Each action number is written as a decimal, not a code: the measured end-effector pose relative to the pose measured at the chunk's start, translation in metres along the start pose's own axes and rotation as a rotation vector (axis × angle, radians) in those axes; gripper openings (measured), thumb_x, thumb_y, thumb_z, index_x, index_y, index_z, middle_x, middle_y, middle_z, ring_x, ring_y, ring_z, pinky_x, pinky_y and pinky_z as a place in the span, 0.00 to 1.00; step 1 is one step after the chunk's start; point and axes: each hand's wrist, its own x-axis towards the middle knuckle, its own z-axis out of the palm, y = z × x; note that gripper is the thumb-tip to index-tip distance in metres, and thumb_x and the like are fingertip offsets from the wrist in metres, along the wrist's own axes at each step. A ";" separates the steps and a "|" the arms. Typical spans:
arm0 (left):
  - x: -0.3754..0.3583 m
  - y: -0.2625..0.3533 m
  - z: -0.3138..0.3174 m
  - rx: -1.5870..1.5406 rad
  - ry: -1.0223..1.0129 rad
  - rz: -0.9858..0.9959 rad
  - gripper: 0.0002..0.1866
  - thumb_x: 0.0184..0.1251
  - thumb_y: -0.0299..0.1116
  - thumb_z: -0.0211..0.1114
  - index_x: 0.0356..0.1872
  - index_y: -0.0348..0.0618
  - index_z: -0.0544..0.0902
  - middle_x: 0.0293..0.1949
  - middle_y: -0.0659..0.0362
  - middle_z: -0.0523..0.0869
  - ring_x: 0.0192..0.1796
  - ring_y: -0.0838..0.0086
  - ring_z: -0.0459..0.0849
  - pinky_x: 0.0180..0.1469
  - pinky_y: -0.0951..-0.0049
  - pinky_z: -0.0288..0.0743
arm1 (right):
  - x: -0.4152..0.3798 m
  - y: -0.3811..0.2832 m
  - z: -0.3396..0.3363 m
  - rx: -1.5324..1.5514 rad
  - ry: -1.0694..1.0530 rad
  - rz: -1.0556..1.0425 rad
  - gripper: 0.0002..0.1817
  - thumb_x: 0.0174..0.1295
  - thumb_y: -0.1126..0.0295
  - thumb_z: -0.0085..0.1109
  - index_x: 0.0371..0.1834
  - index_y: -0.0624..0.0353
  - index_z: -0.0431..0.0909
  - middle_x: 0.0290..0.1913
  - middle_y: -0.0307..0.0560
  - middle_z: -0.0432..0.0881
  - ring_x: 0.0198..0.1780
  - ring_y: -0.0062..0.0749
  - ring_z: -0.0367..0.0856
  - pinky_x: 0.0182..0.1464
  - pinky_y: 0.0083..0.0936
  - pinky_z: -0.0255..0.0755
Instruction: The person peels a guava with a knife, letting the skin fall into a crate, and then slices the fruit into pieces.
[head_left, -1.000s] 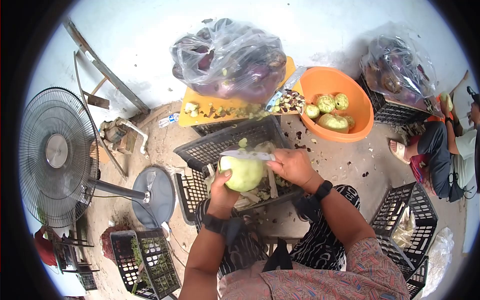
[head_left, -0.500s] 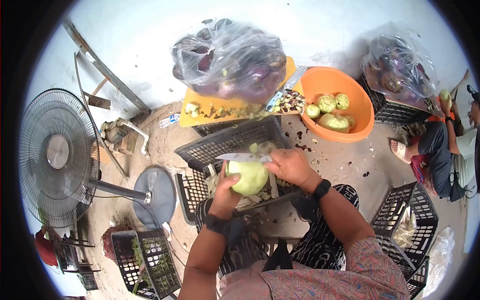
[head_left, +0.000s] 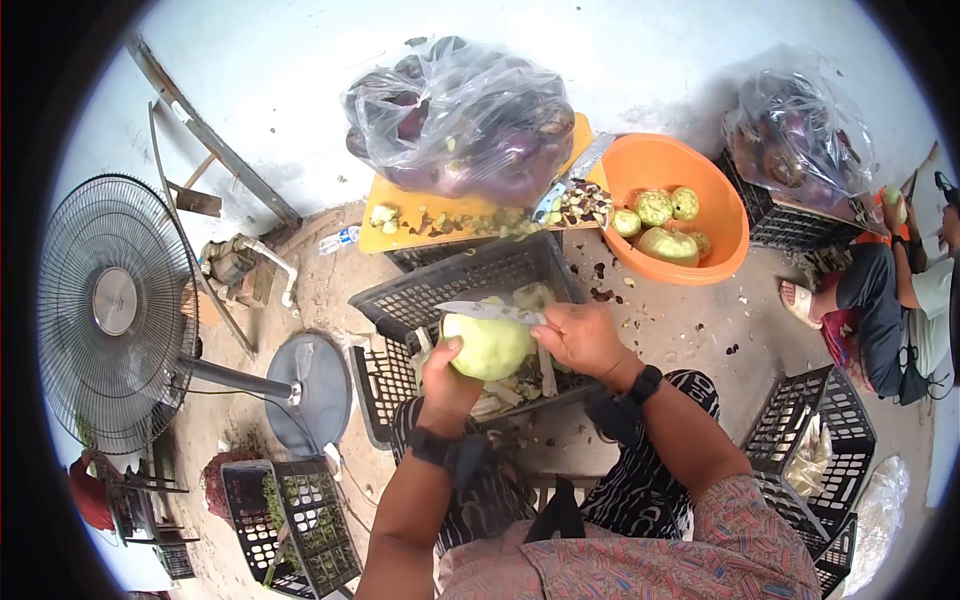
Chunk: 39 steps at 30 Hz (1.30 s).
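A large pale green peeled vegetable (head_left: 491, 347) rests in my left hand (head_left: 449, 380), whose fingers wrap round its left and lower side. My right hand (head_left: 588, 343) is closed round the handle of a knife (head_left: 492, 312). The knife's blade points left and lies along the top of the vegetable. Below both hands stands a black plastic crate (head_left: 400, 300) with peelings and pale scraps inside. Most of my left fingers are hidden behind the vegetable.
An orange basin (head_left: 728, 240) with several peeled vegetables stands beyond the crate, beside a yellow board (head_left: 385, 238) bearing a plastic bag of purple vegetables (head_left: 470, 130). A fan (head_left: 115, 303) is at left. Another person (head_left: 910, 290) sits at right near black crates (head_left: 835, 430).
The vegetable has turned slightly and risen a little in my left hand. The knife blade has shifted slightly right and now tilts down to the right.
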 end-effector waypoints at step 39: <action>-0.001 -0.009 -0.001 0.163 0.049 0.069 0.35 0.61 0.42 0.63 0.67 0.38 0.64 0.61 0.51 0.74 0.64 0.59 0.73 0.68 0.57 0.63 | 0.001 -0.002 0.000 -0.061 0.004 -0.036 0.18 0.56 0.54 0.64 0.22 0.54 0.70 0.21 0.44 0.76 0.22 0.43 0.77 0.24 0.37 0.69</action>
